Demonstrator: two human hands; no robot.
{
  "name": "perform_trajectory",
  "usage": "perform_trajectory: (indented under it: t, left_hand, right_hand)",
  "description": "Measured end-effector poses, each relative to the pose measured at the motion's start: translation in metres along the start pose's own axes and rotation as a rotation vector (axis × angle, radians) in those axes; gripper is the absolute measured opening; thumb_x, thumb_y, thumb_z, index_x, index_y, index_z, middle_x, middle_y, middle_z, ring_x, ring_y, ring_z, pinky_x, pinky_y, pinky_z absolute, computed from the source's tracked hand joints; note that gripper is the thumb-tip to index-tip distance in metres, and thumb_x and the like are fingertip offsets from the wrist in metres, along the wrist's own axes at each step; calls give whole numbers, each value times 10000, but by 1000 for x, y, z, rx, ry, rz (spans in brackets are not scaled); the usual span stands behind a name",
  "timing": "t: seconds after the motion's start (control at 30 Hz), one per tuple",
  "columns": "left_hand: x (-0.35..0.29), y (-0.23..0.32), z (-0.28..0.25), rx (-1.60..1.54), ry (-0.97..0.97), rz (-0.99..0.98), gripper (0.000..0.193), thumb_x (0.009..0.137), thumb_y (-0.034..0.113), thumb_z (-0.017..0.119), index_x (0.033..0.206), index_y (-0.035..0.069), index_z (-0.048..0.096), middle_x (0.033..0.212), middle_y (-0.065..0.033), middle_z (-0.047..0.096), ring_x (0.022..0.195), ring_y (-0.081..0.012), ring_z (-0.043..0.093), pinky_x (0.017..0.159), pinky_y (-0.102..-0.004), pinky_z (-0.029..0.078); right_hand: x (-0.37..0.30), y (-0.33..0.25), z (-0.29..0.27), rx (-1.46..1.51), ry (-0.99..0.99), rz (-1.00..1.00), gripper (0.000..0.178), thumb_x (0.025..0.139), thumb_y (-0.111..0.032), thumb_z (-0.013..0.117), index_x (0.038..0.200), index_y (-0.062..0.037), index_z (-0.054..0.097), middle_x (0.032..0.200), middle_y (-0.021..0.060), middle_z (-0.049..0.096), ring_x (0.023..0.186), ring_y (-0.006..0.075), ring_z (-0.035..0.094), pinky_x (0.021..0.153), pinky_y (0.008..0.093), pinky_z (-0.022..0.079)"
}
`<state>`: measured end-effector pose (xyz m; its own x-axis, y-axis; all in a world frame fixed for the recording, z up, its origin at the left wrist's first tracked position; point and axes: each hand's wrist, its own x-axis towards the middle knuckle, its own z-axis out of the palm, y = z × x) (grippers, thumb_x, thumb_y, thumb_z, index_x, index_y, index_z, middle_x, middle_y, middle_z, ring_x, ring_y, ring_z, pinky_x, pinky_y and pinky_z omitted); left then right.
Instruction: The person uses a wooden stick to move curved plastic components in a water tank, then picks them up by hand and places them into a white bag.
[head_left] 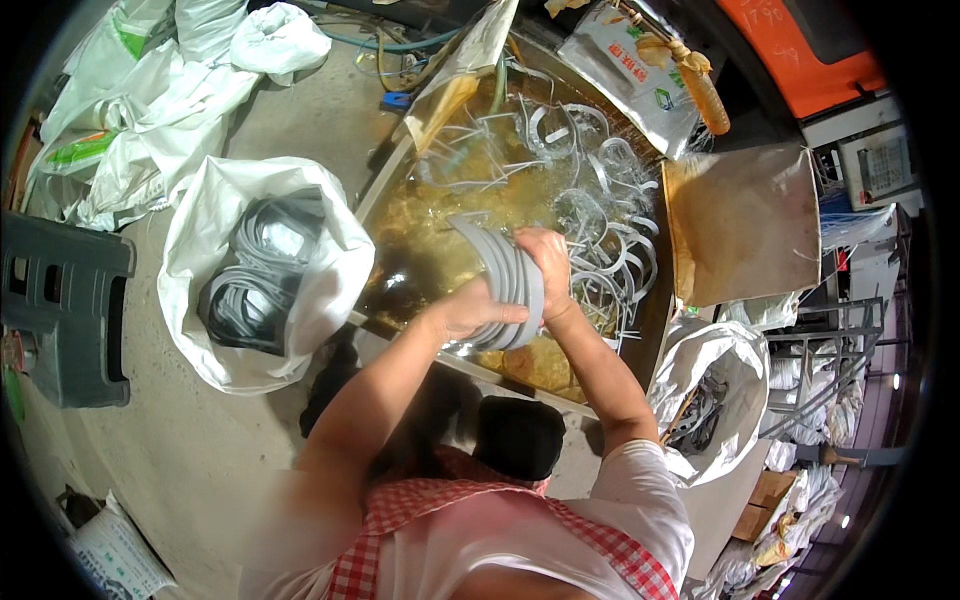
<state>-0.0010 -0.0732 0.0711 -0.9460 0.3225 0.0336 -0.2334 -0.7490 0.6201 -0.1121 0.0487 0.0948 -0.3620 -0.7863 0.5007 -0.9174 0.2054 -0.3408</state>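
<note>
My left hand (468, 312) and my right hand (548, 265) are both closed around a stack of grey curved strips (508, 275), pressed together into an arched bundle. The left grips the bundle's near left side, and the right wraps its right side. I hold it over a tank (384, 187) of yellowish water. Loose pale curved strips (615, 250) lie heaped in the water to the right and beyond my hands. The strips' material cannot be told.
To the left stands an open white sack (185, 285) with grey coiled strips (262, 245). A dark green plastic stool (65, 310) is farther left. Another white sack (745, 370) with dark strips stands right of the tank. A brownish panel (742, 225) rises at the tank's right edge.
</note>
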Motion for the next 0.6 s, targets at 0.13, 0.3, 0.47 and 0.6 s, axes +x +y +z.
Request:
perform_trajectory:
  t: [0.13, 0.3, 0.47, 0.6]
  left_hand:
    - [-10, 13, -7, 149, -187, -107, 456, 740, 70, 682, 1144, -27, 495, 1076, -155, 591, 983, -243, 588, 856, -348, 479]
    - [-16, 12, 10, 74, -306, -200, 568, 730, 51, 670, 1234, -25, 418, 1108, -178, 573, 1003, -272, 578, 877, -362, 463]
    - [-18, 13, 5, -130, -394, -177, 684, 734, 78, 647, 1313, -18, 297, 1132, -246, 541, 976, -297, 590, 868, -378, 472]
    - [-17, 16, -14, -51, -155, -92, 575, 786, 234, 619, 1247, -19, 386, 1054, -211, 574, 897, -264, 603, 820, -354, 483]
  right_hand:
    - [12, 6, -14, -104, -103, -128, 503, 682, -142, 628, 1154, -41, 484, 1121, 193, 523, 1021, 346, 506, 826, 410, 408]
    - [8, 33, -11, 211, -374, 1, 619, 756, -161, 602, 1313, -70, 347, 1279, 211, 429, 1130, 373, 448, 942, 422, 362]
    - [19, 26, -10, 244, -593, 184, 544, 724, -199, 613, 1228, -67, 456, 1135, 185, 547, 1031, 340, 524, 873, 387, 411]
    - [9, 31, -1, 381, -601, 391, 416, 715, -200, 624, 1099, -52, 562, 1031, 175, 590, 939, 321, 572, 833, 367, 435]
